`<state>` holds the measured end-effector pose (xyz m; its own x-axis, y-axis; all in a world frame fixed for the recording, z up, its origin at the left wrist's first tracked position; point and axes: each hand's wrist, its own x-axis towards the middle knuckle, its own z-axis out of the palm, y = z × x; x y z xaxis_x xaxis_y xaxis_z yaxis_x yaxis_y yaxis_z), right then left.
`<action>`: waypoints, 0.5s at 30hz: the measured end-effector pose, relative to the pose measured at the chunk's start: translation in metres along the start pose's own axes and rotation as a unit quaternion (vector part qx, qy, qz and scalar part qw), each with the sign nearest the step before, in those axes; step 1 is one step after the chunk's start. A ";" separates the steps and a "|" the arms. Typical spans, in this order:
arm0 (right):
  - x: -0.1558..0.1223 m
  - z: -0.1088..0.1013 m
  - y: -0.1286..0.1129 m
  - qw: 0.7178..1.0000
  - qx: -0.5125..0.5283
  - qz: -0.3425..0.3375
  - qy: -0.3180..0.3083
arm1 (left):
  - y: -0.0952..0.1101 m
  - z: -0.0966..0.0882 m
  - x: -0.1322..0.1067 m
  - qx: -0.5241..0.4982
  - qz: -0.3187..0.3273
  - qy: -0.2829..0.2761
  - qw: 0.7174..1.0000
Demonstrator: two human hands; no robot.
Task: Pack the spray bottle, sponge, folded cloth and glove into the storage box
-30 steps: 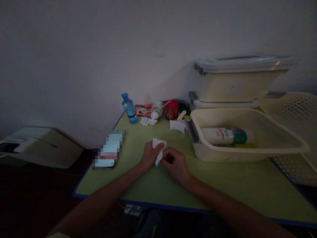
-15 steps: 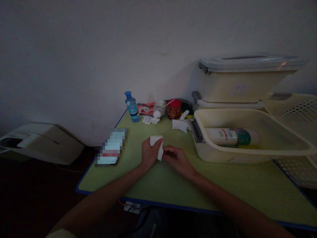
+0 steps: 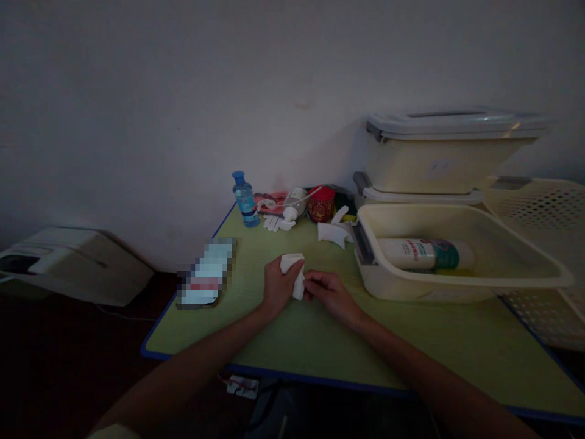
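Note:
My left hand (image 3: pixel 278 286) is closed around a folded white piece (image 3: pixel 292 263) that looks like tissue or thin cloth, its thumb pressed across the front. Close beside it, on the right, my right hand (image 3: pixel 326 289) has thumb and fingertips pinched together at the lower right edge of the white piece. Whether those fingertips grip the edge or some small thing is hidden. Both hands are over the green table (image 3: pixel 301 341). Beyond them lies another white, crumpled piece (image 3: pixel 332 233) on the tabletop, near the tub.
A cream tub (image 3: pixel 457 289) holding a white-and-green bottle (image 3: pixel 411 253) stands at right, before a lidded box (image 3: pixel 439 161). Toward the back are a blue bottle (image 3: pixel 247 204), a white glove (image 3: pixel 273 222), a clear pump bottle (image 3: pixel 293 204) and a red container (image 3: pixel 321 205). A phone (image 3: pixel 208 271) lies left.
The view has shifted slightly. Both hands keep nearly the same pose over the table, the left still around the white piece and the right still pinched at its edge.

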<state>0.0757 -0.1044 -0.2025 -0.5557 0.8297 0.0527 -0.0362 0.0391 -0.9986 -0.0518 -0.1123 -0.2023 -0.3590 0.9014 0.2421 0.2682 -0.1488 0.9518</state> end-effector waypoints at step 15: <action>-0.006 0.007 -0.001 0.993 -0.091 -0.019 0.068 | 0.003 0.001 -0.002 -0.012 -0.005 -0.012 1.000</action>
<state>0.0730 -0.1132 -0.2015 -0.4393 0.8927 0.1010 0.1028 0.1617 -0.9815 -0.0497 -0.1137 -0.2005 -0.3409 0.9121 0.2277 0.2421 -0.1489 0.9588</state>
